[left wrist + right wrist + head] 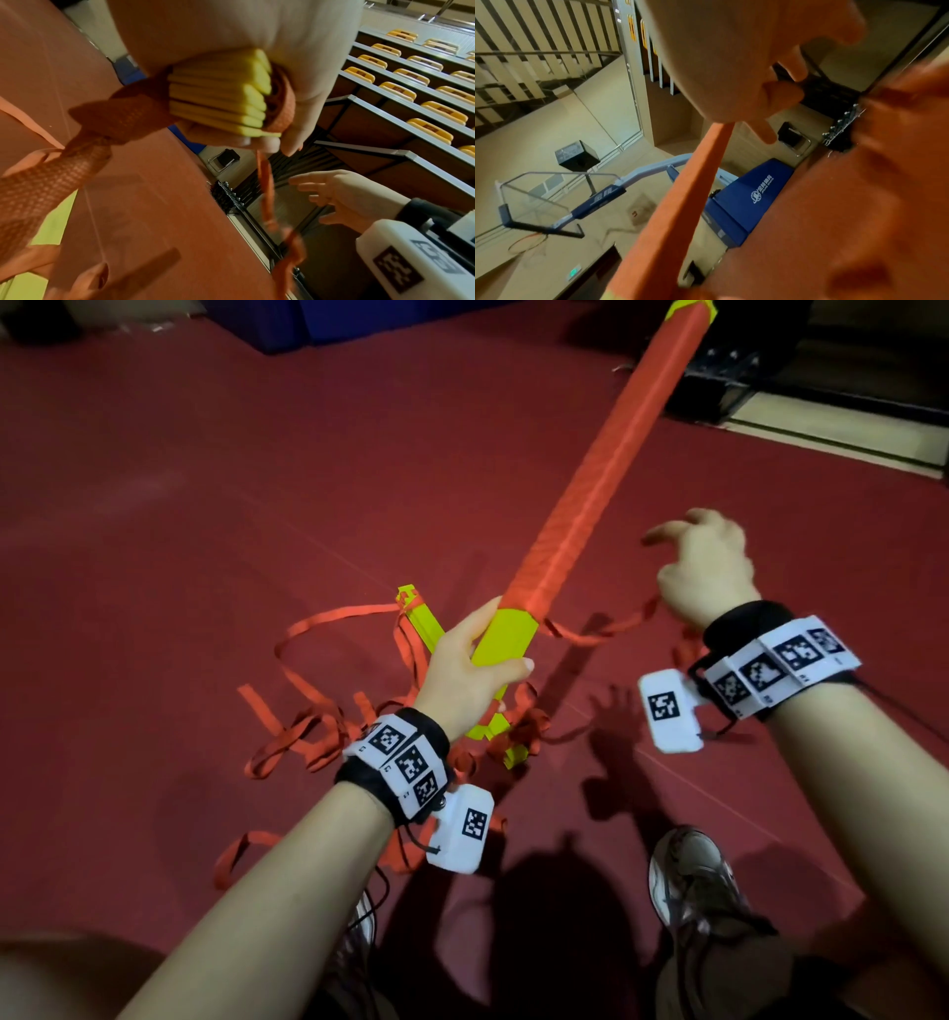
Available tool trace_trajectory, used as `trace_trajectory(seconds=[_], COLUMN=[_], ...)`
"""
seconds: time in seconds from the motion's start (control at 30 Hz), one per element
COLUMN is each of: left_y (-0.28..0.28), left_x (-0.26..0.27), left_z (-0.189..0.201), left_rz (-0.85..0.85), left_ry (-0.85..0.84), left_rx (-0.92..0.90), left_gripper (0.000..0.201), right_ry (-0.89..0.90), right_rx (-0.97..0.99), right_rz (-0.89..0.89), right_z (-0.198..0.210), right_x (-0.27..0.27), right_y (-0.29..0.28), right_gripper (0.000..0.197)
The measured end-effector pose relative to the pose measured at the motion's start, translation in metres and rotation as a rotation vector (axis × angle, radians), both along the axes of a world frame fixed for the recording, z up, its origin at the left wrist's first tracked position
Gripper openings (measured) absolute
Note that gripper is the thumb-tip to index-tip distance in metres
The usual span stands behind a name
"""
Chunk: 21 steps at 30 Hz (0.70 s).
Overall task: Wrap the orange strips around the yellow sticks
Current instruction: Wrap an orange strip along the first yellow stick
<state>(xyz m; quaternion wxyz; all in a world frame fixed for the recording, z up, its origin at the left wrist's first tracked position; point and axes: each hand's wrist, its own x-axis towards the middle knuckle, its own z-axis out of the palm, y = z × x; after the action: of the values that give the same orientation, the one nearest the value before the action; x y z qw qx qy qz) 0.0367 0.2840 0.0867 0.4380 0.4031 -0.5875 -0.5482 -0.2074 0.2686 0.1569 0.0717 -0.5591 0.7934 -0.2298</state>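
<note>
Head view: left hand [464, 670] grips yellow stick [506, 642] at its bare near end; orange-wrapped shaft runs up and away to the right. Orange strip [598, 629] trails rightward to right hand [706, 572], fingers loosely curled; grip unclear.

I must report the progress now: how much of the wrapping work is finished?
Done: the raised yellow stick bundle is wrapped almost fully. In hand: the left hand grips its bare lower end; the orange strip leads toward the right hand. Left: another yellow stick and loose strips on the floor.
</note>
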Motion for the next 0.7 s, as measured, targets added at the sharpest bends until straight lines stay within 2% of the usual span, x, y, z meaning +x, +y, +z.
trace_trajectory(seconds=[0.07,0.1,0.17,0.27,0.33,0.47,0.53,0.6,0.7], left_y=[0.003,0.004,0.005,0.007,0.006,0.006,0.006,0.007,0.007], left_x=[-0.003,-0.005,-0.008,-0.011,-0.011,-0.01,-0.008,-0.008,-0.01], left_z=[0.001,0.001,0.0,0.001,0.002,0.004,0.005,0.004,0.003], left_rz=[-0.027,-0.037,-0.054,-0.09,-0.102,-0.103,-0.108,-0.107,-0.087], left_ry=[0.007,0.013,0.026,0.064,0.073,0.074,0.071,0.074,0.084], left_rx=[0.028,0.041,0.068,0.115,0.125,0.149,0.157,0.169,0.178], left_gripper=[0.066,0.066,0.066,0.065,0.066,0.065,0.065,0.064,0.062], right_ry=[-0.022,-0.088,-0.38,-0.958,-1.112,-1.072,-1.034,-0.935,-0.747], right_rx=[0.018,0.039,0.104,0.166,0.165,0.075,0.067,0.067,0.058], right_rz=[0.121,0.195,0.32,0.393,0.422,0.404,0.363,0.357,0.363], right_z=[-0.011,-0.015,-0.024,-0.035,-0.038,-0.049,-0.052,-0.051,-0.053], right_x=[0.009,0.017,0.039,0.065,0.072,0.067,0.064,0.063,0.06], right_y=[-0.003,-0.004,0.002,0.012,0.017,0.01,0.008,0.009,0.006], right_gripper=[0.056,0.057,0.049,0.027,0.025,0.031,0.027,0.018,0.02])
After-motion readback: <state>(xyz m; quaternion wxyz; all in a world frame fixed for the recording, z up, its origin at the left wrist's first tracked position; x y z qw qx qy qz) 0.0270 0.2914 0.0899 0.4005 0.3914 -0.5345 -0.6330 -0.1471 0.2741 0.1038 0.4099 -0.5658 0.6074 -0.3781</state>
